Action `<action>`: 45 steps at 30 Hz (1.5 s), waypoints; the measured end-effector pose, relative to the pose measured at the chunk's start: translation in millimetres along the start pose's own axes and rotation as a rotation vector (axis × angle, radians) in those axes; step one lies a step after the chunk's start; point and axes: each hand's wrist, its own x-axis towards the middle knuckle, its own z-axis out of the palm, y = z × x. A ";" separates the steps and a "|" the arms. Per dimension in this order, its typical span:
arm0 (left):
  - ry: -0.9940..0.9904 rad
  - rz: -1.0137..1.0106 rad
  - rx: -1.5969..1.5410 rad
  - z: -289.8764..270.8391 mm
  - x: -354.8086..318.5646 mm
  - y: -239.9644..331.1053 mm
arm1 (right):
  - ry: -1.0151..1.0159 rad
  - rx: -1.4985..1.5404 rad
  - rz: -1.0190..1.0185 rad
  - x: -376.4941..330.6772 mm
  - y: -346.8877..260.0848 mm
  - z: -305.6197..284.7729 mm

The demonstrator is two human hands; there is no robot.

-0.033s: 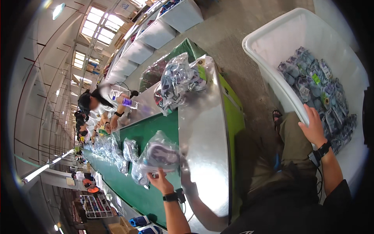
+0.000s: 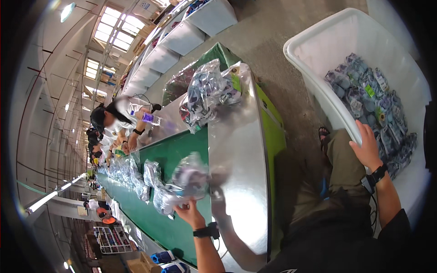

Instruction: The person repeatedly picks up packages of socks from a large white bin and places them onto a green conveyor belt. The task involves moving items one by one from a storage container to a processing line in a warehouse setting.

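Pinching the near edge of a motion-blurred bagged shoe (image 2: pixel 191 176) between thumb and fingers of the left hand (image 2: pixel 192 214), over the green belt (image 2: pixel 170 234), just beside the metal ledge (image 2: pixel 241 177) and next to other clear bags (image 2: pixel 152 173). Laying the right hand (image 2: pixel 368 149) across the rim of a white bin (image 2: pixel 314 93) heaped with grey-purple bundles (image 2: pixel 387 123), fingers nearly straight, unable to tell how firmly clasped

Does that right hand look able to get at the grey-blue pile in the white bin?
Probably yes: the right hand is at the rim of the white bin, whose open top leaves the grey-blue pile uncovered beside it.
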 end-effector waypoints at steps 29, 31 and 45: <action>-0.874 -0.821 -0.557 202.0 -108.4 126.2 | -0.193 0.600 0.064 0.6 -39.8 -49.7; -0.972 -0.835 -0.536 218.9 -123.7 132.9 | -0.352 0.881 0.146 2.0 -46.4 -56.0; -1.450 -0.812 -0.472 252.1 -195.1 136.4 | -0.722 1.324 0.418 -52.4 -27.3 -74.6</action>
